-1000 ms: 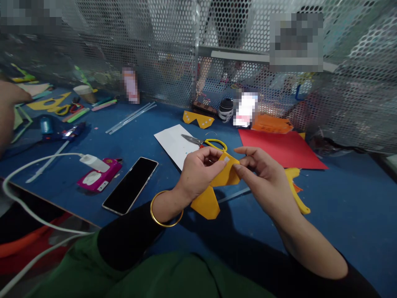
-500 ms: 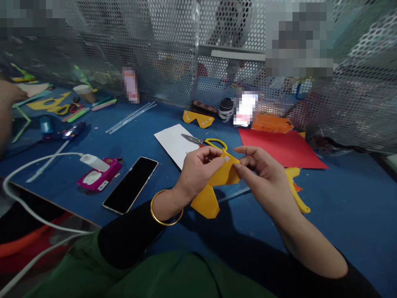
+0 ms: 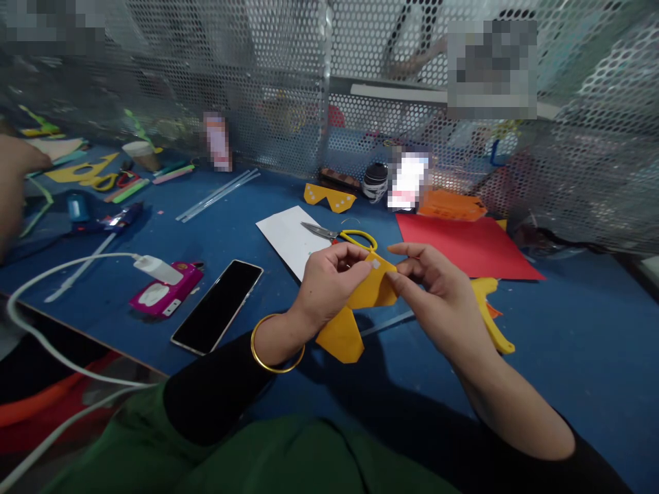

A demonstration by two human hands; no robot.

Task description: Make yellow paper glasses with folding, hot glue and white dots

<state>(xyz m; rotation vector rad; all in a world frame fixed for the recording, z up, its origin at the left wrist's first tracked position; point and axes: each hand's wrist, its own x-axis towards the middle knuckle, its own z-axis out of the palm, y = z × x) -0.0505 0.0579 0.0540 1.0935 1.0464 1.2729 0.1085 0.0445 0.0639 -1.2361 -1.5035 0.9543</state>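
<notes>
My left hand [image 3: 332, 283], a gold bangle at its wrist, pinches a yellow paper cutout [image 3: 375, 291] between thumb and fingers. A small white square sits on the cutout's upper part, and its other lobe hangs below my left hand. At the cutout's right edge, the thumb and fingertips of my right hand [image 3: 437, 291] close on the paper. Just beyond my hands lie scissors [image 3: 360, 238] with yellow handles, partly over a white sheet [image 3: 293, 237]. A second yellow cutout [image 3: 329, 198] with several white spots rests farther back.
Red sheet [image 3: 463, 247] and yellow curved piece [image 3: 491, 315] lie to the right. A black phone [image 3: 219, 305], a magenta power adapter [image 3: 167, 288] with a white cable, and a glue gun [image 3: 110, 218] are leftward. Another person's hand [image 3: 20, 161] shows far left. Perforated metal mesh [image 3: 278, 82] stands behind.
My hands and the cutout have barely shifted; the cutout's right side looks slightly flatter. At far left, the other person's hand has moved a little to the right.
</notes>
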